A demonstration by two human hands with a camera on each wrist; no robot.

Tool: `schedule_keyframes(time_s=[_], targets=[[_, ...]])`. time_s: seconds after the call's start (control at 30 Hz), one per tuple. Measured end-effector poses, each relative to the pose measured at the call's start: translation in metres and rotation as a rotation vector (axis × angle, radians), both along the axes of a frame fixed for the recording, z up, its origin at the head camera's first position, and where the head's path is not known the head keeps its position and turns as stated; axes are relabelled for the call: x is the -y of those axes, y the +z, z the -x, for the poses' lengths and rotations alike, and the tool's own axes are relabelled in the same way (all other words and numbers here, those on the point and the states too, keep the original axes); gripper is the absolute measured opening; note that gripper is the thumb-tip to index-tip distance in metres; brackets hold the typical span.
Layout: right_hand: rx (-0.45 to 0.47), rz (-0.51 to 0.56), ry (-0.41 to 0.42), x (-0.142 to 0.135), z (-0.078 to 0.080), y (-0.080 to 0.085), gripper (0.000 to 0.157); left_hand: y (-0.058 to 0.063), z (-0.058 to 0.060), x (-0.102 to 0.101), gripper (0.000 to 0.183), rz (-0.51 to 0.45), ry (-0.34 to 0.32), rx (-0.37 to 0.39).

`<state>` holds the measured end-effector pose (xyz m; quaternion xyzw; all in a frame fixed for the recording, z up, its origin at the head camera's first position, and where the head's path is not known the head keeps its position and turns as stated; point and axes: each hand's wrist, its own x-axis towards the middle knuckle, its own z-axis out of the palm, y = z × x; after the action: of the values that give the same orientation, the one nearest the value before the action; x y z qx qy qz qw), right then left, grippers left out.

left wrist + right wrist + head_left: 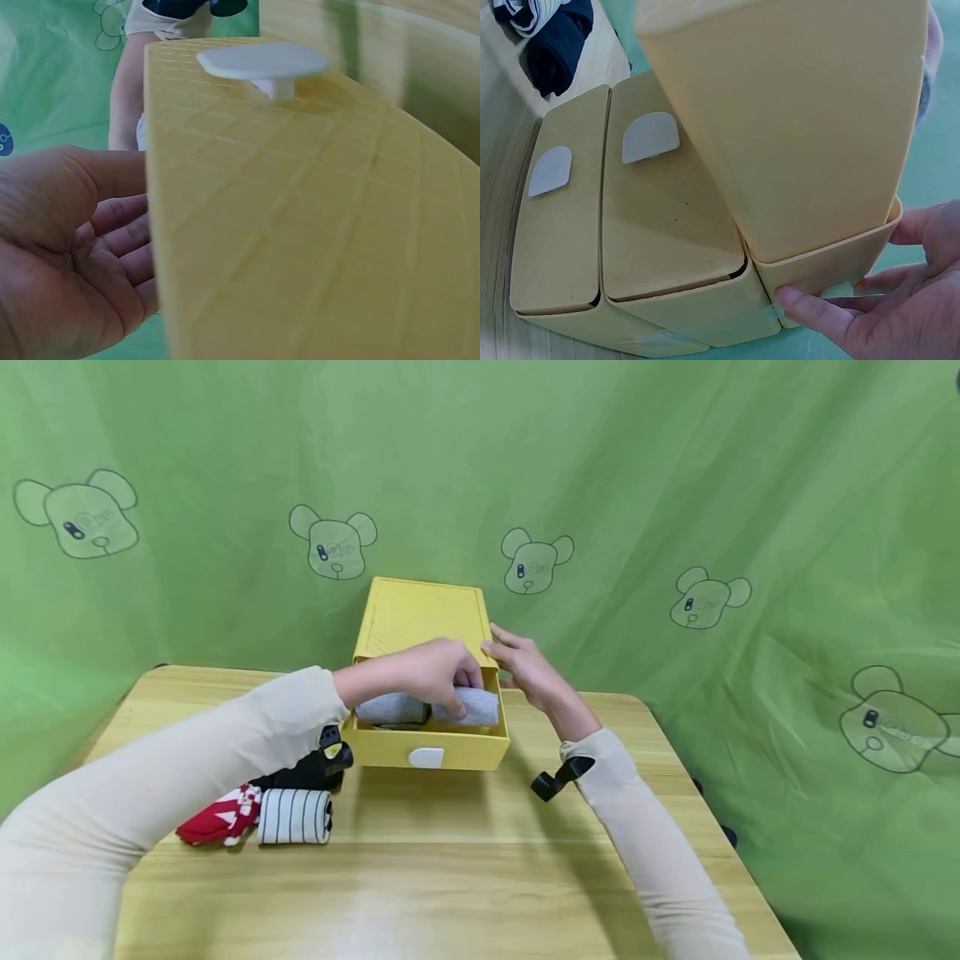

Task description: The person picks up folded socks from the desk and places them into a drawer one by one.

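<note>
Looking L across the tbl [450,893] first: a red-and-white bundle [221,816], right by a striped roll [295,817], w/ a dark roll [300,774] just behind, partly covered by the left sleeve [225,768]. More in the way: the left hand [435,672], dipping over the back of the top drawer [375,750] and hiding some of the contents. Black wrist mount [558,779] at the R cuff, another at the L. Green cloth [450,460] behind and off to the R.

On to the grey roll [476,708]: in the R half of the drawer, pale, cloth-like, lying crosswise. Pinched btwn thumb and curled fingers of the left hand; some fingertips hidden, so can't tell there. Alongside, on the L, a second grey roll [390,707], w/ a dark end. Around all that, a yellow cabinet [427,610], 3 tiers: top one pulled out, w/ diamond grooves and a white tab [426,757] up front; lower drawers [667,225] pushed in, per R wrist cam. Against the cabinet's R side, the right hand [531,672], fingers spread and touching.

Writing? Bear faces [97,527] printed across the cloth, each w/ a dark-blue mark plus faint lettering, too blurry to read for sure.
</note>
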<state>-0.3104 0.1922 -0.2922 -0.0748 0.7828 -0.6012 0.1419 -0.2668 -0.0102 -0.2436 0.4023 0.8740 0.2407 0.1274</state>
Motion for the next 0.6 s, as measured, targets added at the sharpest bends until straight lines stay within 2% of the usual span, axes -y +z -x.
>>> schedule_keyframes(time_s=[0.37, 0.6], targets=[[-0.003, 0.005, 0.007, -0.001, 0.001, -0.002, 0.063, -0.010, 0.004, -0.005, 0.026, 0.060, -0.017, -0.010], [-0.009, -0.010, 0.015, -0.001, 0.001, -0.002, 0.064, -0.011, 0.003, -0.004, 0.029, 0.086, -0.008, 0.003]])
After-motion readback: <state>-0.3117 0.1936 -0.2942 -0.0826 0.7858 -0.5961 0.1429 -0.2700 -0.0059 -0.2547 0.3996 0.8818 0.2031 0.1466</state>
